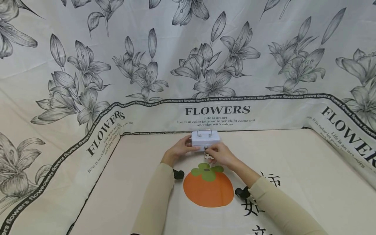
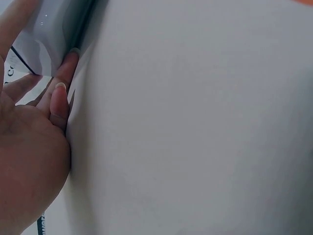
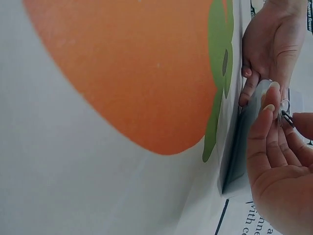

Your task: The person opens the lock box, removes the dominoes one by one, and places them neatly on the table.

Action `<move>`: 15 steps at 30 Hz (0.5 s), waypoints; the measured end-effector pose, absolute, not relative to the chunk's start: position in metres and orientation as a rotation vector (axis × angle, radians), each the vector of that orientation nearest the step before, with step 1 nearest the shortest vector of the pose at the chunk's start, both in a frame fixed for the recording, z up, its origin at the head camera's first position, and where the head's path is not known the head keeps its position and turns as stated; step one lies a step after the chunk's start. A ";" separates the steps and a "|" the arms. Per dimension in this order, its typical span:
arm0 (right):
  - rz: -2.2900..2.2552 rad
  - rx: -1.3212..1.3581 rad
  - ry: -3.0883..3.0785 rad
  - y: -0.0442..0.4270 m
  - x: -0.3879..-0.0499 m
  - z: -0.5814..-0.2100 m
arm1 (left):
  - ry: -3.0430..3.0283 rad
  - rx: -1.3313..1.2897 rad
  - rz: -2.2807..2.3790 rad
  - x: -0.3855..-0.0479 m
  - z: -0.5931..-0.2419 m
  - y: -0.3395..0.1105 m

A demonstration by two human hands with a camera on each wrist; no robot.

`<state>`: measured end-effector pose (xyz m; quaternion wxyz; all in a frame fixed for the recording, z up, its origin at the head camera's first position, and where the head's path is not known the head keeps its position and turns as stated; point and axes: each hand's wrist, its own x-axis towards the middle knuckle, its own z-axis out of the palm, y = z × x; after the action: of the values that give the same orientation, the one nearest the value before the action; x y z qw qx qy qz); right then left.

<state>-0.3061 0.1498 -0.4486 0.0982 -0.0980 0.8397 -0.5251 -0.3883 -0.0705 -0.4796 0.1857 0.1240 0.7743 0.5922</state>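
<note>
White box (image 1: 204,137) on the counter (image 1: 120,182), gripped at one end by fingers of left hand (image 1: 179,148), keys (image 1: 207,155) at front pinched by fingers of right hand (image 1: 222,154)

Wears plain beige left sleeve (image 1: 155,199) at 7 o'clock in head view; same cloth on right sleeve (image 1: 283,204), between 4 and 5. Carries small, rounded black left device (image 1: 178,174) at 6 o'clock; similar right device (image 1: 241,193) at 5. Has left hand (image 1: 180,148) and right hand (image 1: 222,153) bare, with rounded fingernails (image 3: 274,85).
</note>
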 end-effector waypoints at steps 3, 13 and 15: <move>-1.574 -0.268 2.453 0.150 -0.306 -0.449 | 2.176 0.353 1.674 -0.389 -0.480 -0.070; -1.727 -0.124 2.256 0.149 -0.305 -0.449 | 2.184 0.397 1.683 -0.389 -0.483 -0.070; -1.766 -0.100 2.200 0.149 -0.305 -0.449 | 2.182 0.399 1.688 -0.389 -0.482 -0.070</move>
<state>-0.3050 0.1488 -0.4494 0.1587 -0.0349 0.7694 -0.6178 -0.3889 -0.0702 -0.4818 0.1761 0.1410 0.7705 0.5961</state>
